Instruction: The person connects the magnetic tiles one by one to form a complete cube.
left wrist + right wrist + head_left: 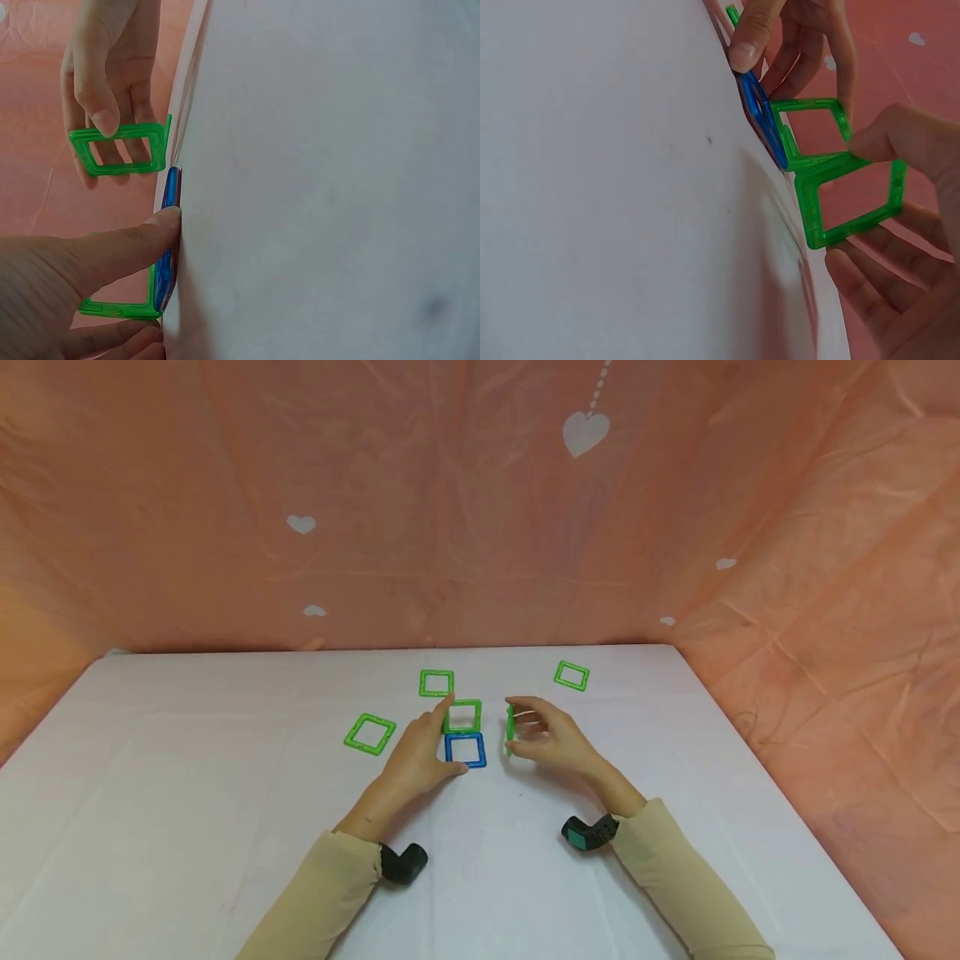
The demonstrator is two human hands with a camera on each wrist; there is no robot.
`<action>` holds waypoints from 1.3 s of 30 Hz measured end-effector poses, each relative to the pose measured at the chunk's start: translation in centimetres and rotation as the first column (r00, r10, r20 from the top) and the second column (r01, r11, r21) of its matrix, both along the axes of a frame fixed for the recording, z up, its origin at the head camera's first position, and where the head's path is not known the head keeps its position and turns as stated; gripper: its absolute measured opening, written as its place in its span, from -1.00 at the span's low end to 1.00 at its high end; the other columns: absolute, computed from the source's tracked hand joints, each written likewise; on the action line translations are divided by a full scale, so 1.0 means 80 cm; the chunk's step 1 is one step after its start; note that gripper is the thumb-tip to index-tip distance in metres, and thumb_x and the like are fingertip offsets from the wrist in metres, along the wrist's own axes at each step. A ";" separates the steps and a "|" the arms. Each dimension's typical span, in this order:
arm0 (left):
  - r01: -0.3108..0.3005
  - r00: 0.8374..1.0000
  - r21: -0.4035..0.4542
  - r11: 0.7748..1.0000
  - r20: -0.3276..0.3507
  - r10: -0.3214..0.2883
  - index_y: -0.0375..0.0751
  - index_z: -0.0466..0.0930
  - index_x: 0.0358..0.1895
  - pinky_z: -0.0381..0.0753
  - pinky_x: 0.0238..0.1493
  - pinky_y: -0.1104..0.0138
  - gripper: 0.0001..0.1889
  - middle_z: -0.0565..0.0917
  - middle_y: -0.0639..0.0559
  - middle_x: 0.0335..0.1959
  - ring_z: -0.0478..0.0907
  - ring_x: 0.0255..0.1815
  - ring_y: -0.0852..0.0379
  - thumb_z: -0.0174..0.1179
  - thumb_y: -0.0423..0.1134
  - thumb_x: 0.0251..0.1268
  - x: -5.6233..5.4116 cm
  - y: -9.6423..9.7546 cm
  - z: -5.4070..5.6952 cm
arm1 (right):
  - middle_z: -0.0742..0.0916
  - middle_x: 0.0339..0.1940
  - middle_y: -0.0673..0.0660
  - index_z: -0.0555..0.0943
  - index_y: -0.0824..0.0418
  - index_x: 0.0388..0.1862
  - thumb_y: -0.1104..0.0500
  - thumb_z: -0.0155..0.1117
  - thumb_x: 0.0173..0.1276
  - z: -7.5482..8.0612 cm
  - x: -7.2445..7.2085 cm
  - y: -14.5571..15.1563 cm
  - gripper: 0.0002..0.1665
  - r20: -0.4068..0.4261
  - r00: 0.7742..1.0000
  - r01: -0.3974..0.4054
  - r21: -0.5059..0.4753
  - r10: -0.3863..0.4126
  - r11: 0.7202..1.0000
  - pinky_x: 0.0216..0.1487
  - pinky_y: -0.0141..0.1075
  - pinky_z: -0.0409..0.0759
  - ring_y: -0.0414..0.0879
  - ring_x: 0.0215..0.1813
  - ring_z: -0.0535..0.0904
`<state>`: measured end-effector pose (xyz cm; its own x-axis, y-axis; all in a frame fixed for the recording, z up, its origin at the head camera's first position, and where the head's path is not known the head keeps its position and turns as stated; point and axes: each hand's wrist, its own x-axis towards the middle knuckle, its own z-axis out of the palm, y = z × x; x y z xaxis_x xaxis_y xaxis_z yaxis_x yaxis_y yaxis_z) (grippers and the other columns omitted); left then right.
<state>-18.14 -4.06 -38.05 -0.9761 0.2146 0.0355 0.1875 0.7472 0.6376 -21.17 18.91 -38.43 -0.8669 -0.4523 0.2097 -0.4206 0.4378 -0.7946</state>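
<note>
My left hand [416,752] spans a blue square magnetic tile [483,750] that lies on the table, pinching it with the thumb at its near corner. A green square magnetic tile [477,717] stands upright along the blue tile's far edge, with my left index fingertip beside its top left corner. To the right, my right hand [551,735] holds another green square magnetic tile [808,214] on edge between thumb and fingers. In the head view this held tile [511,728] shows as a thin upright strip, a short way right of the other two.
Loose green square tiles lie flat on the white table [225,777]: one left [386,739] of my left hand, one behind [437,673] the standing tile, and one at the back right [569,685]. An orange curtain [450,527] with pale hearts hangs behind and at the sides.
</note>
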 end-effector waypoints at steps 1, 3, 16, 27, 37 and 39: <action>0.000 1.000 0.000 1.000 0.002 0.000 -0.13 -0.01 0.52 0.38 0.28 -0.05 0.08 0.37 -0.37 0.33 0.32 0.34 -0.28 0.52 -0.23 -0.07 0.000 0.000 0.000 | 0.59 0.15 0.35 0.39 0.36 0.30 0.32 0.44 0.10 0.000 0.000 -0.002 -0.24 0.007 1.000 -0.004 -0.008 0.004 1.000 0.13 0.01 0.56 0.21 0.14 0.57; 0.003 1.000 0.003 1.000 -0.002 -0.003 -0.13 -0.01 0.52 0.38 0.28 -0.05 0.08 0.37 -0.37 0.33 0.32 0.34 -0.29 0.51 -0.23 -0.07 0.000 0.000 0.000 | 0.58 0.17 0.36 0.38 0.36 0.30 0.33 0.43 0.12 -0.001 -0.001 -0.003 -0.25 0.015 1.000 -0.015 -0.019 0.015 1.000 0.13 0.01 0.56 0.21 0.15 0.56; 0.010 1.000 0.033 0.999 0.004 -0.010 -0.13 0.01 0.52 0.37 0.28 -0.07 0.06 0.37 -0.35 0.34 0.31 0.34 -0.28 0.51 -0.24 -0.06 0.002 0.000 -0.003 | 0.48 0.26 0.38 0.30 0.39 0.34 0.43 0.33 0.13 -0.006 0.005 -0.014 -0.23 0.138 0.987 -0.068 -0.117 0.084 0.991 0.06 -0.12 0.62 0.24 0.10 0.60; 0.000 1.000 0.037 0.999 0.006 0.000 -0.11 0.00 0.52 0.38 0.28 -0.05 0.06 0.38 -0.31 0.33 0.34 0.32 -0.24 0.50 -0.23 -0.05 0.000 -0.001 -0.002 | 0.48 0.24 0.39 0.30 0.37 0.33 0.44 0.33 0.12 -0.005 0.005 -0.022 -0.23 0.142 0.983 -0.098 -0.119 0.114 0.988 0.03 -0.14 0.64 0.24 0.06 0.62; -0.010 1.000 0.046 0.999 0.011 0.010 -0.11 0.03 0.50 0.45 0.22 -0.03 0.04 0.44 -0.29 0.28 0.42 0.24 -0.19 0.51 -0.25 -0.06 0.004 -0.002 -0.003 | 0.44 0.28 0.39 0.25 0.32 0.37 0.41 0.31 0.19 -0.012 0.008 -0.022 -0.23 0.193 0.967 -0.139 -0.151 0.168 0.979 0.12 -0.16 0.59 0.25 0.21 0.53; -0.009 1.000 0.047 0.999 0.000 0.009 -0.12 0.04 0.50 0.46 0.20 -0.03 0.02 0.46 -0.30 0.27 0.43 0.23 -0.19 0.50 -0.25 -0.05 0.004 0.000 -0.003 | 0.46 0.26 0.39 0.24 0.32 0.38 0.43 0.30 0.20 -0.012 0.008 -0.021 -0.22 0.199 0.967 -0.128 -0.164 0.160 0.978 0.15 -0.14 0.57 0.26 0.22 0.53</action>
<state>-17.85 -4.07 -38.29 -0.9780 0.2034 0.0460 0.1810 0.7180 0.6720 -20.54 17.24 -39.39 -0.8265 -0.5532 0.1040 -0.2872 0.2555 -0.9232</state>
